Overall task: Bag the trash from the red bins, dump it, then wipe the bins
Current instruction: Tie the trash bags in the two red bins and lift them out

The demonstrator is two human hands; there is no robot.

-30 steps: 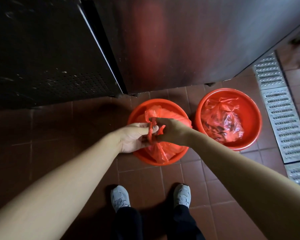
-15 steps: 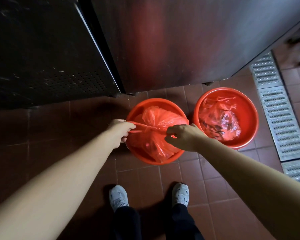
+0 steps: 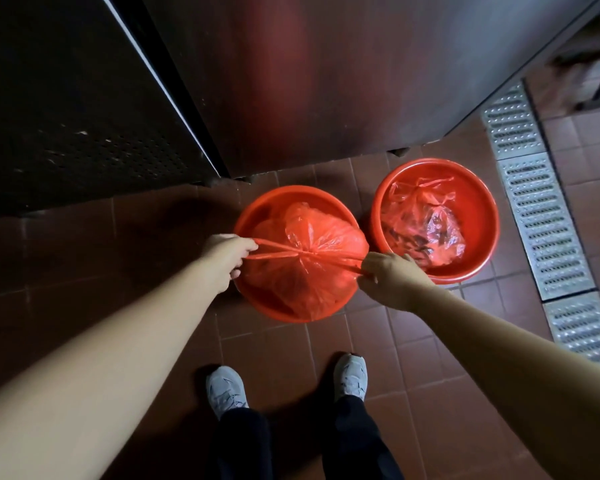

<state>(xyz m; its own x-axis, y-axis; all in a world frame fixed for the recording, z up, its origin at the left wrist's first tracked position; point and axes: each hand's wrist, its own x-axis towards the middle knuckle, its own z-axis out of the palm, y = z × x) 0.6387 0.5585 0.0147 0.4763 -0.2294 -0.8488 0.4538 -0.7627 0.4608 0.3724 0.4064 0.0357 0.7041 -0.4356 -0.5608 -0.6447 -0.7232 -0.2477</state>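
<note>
Change: both hands pulled wider apart — bag handles now taut.
Left hand [image 3: 226, 252]: fist closed on left handle.
Bag [image 3: 305, 258]: sits in left bin [image 3: 257, 209].
Right hand [image 3: 392, 275]: pinching right handle.
Right bin [image 3: 482, 202]: holds tied bag [image 3: 426, 226].

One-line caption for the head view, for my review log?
Both hands, left and right, pull the handles of a red trash bag taut in the left red bin; a tied bag sits in the right bin.
</note>
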